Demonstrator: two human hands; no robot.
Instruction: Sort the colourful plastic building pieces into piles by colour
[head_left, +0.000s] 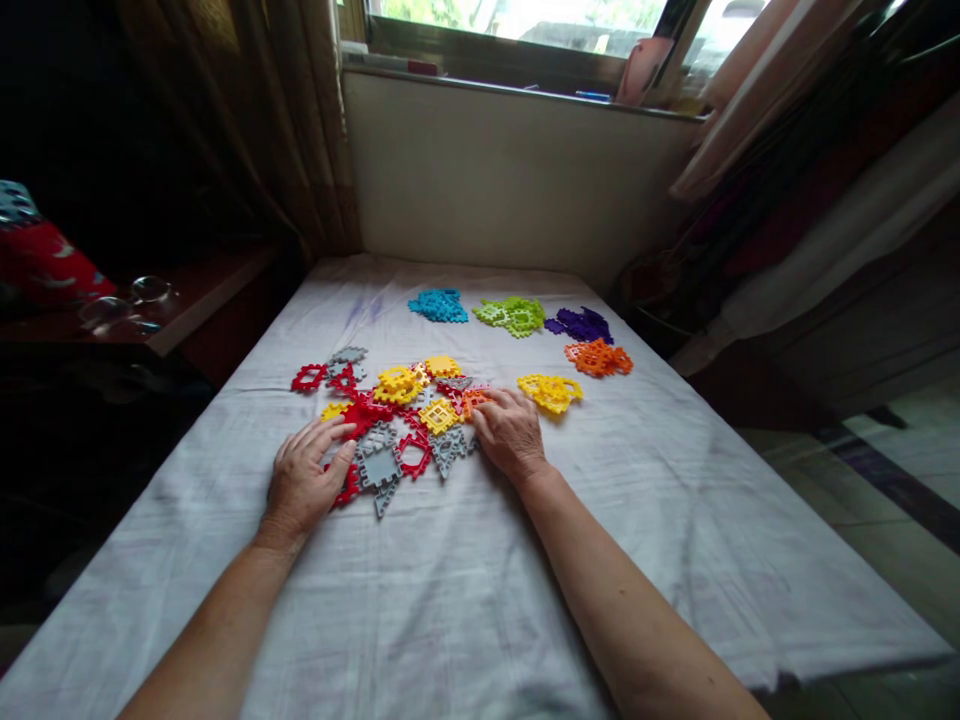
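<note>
Bare forearms (214,620) (592,560), bare hands (306,478) (512,432), small mole (621,591)

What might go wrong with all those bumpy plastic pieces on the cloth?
The pieces in the mixed heap overlap, so their toothed edges might snag and one lifted piece could drag others along.

The right hand is close to the yellow pile, so a sideways brush might scatter it.

The orange pile sits near the right edge of the cloth-covered surface; a hard bump could perhaps knock pieces off.
</note>
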